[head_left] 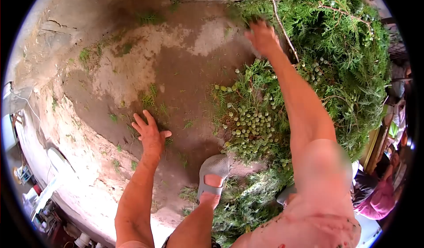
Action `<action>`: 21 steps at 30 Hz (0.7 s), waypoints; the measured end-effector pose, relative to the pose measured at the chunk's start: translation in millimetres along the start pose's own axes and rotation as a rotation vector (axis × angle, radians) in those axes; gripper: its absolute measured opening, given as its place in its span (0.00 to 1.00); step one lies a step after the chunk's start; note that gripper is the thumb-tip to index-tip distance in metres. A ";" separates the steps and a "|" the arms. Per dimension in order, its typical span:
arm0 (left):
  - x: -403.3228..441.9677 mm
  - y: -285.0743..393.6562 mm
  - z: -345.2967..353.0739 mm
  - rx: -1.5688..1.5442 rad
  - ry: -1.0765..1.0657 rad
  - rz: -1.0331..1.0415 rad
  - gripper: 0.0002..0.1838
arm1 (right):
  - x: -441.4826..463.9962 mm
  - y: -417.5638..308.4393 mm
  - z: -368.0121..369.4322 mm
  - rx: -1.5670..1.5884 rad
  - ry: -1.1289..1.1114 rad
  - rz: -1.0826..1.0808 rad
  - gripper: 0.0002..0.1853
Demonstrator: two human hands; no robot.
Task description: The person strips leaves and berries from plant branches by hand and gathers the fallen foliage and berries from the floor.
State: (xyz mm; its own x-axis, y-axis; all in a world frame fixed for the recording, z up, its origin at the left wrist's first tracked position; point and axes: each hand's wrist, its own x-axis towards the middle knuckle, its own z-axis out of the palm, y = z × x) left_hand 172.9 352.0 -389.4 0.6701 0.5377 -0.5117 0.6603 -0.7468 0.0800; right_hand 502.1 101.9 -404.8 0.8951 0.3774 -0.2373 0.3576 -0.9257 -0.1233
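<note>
My left hand (151,138) is low over the earthen floor (183,66), its fingers spread and nothing held. Small green leaf scraps (149,98) lie just past its fingertips. Farther forward, my right hand (265,39) reaches to the edge of a big heap of leafy conifer branches (349,66). Its fingers are apart and slightly blurred, and I see nothing in them. Beside that hand runs a bare woody stem (282,22). Below my right forearm is a pile of round green cones (254,123) mixed with sprigs.
My foot in a grey sandal (213,170) stands next to the cone pile, with more cut greenery (247,199) behind it. A pale, rough ledge (84,137) borders the floor on the left. Another person in a magenta garment (379,199) is at the right edge.
</note>
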 end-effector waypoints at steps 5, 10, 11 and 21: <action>-0.9 -5.0 9.5 -0.009 0.028 0.021 0.57 | -81.6 -25.8 -11.2 0.183 -0.006 -0.004 0.22; 2.3 -1.2 0.1 0.001 -0.002 -0.016 0.56 | -18.1 -69.2 14.6 -0.217 0.223 -0.396 0.25; 1.6 -4.7 3.5 -0.005 0.014 -0.002 0.56 | -21.0 -68.7 17.4 -0.210 0.217 -0.394 0.25; 2.9 -6.2 8.6 0.007 0.035 0.007 0.58 | -20.1 -21.8 13.7 -0.099 0.075 -0.139 0.24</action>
State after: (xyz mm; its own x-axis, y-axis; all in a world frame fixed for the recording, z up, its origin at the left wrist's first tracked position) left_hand 167.8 354.8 -398.8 0.6864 0.5457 -0.4807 0.6532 -0.7532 0.0777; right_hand 472.7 114.8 -410.6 0.8512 0.5025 -0.1512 0.5006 -0.8640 -0.0533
